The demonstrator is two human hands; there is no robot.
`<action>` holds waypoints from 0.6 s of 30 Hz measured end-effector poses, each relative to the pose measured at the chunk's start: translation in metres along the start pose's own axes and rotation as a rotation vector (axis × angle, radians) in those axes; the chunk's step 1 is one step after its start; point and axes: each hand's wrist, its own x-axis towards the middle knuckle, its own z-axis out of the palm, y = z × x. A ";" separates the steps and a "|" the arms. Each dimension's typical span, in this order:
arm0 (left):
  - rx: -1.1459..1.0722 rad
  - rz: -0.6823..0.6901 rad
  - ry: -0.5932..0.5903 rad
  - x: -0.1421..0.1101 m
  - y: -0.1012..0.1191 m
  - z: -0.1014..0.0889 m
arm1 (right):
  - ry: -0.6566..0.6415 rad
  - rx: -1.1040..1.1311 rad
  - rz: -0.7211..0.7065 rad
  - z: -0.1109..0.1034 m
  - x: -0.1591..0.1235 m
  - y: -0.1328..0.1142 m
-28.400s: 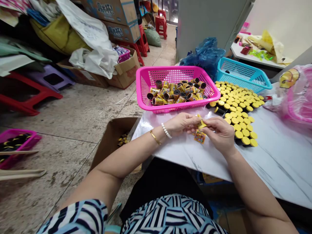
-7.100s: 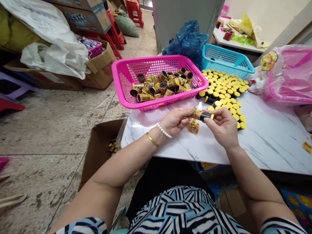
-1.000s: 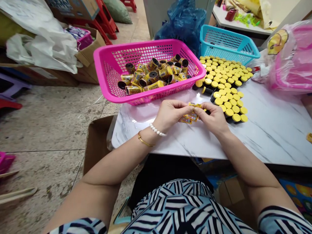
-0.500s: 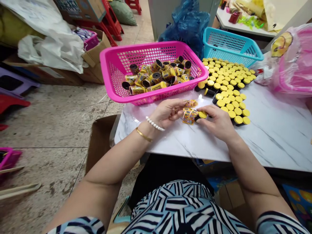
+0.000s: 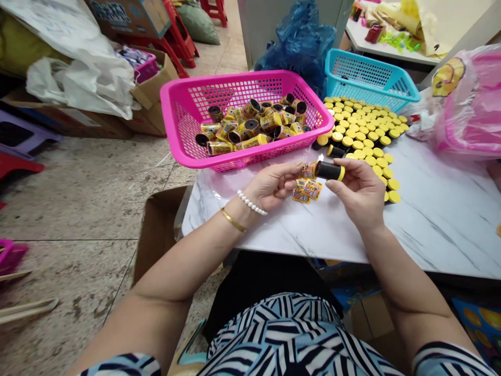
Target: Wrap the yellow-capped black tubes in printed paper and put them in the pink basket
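Note:
My right hand (image 5: 358, 190) grips a small black canister (image 5: 327, 171) by its yellow-capped end, holding it sideways above the table. My left hand (image 5: 274, 185) pinches a colourful wrapper label (image 5: 308, 169), whose edge meets the canister's other end. Just below on the white table lie several loose labels (image 5: 307, 190). Beyond my hands stands a pink basket (image 5: 250, 156) holding many labelled canisters (image 5: 250, 130). To the right of it, yellow-capped black canisters (image 5: 360, 122) stand upright, packed together; one black canister (image 5: 337, 151) lies on its side by them.
Behind the capped canisters is a blue basket (image 5: 371, 78), with a blue plastic bag (image 5: 297, 42) beside it. A plastic-wrapped pink basket (image 5: 469, 104) sits at the right. Below the table's left edge is a cardboard box (image 5: 156, 224).
My right hand has lifted the black canister from beside the loose labels and turned it sideways, bringing it to the label in my left hand. Earlier, both hands held a label together.

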 end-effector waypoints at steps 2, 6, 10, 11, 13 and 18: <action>-0.014 -0.006 -0.019 0.000 0.000 -0.002 | 0.003 -0.094 -0.044 0.000 -0.002 -0.003; -0.020 -0.006 -0.010 0.002 -0.001 -0.003 | -0.039 -0.311 -0.192 -0.004 -0.002 -0.009; 0.000 -0.008 -0.010 0.003 -0.001 -0.004 | -0.069 -0.457 -0.366 -0.008 -0.002 -0.013; 0.003 -0.005 -0.027 0.004 -0.001 -0.004 | -0.067 -0.447 -0.368 -0.008 -0.002 -0.014; 0.017 0.004 -0.062 0.005 -0.001 -0.005 | -0.051 -0.332 -0.264 -0.010 -0.002 -0.014; 0.070 0.021 -0.081 0.007 -0.004 -0.009 | -0.077 0.177 0.249 -0.011 0.005 -0.009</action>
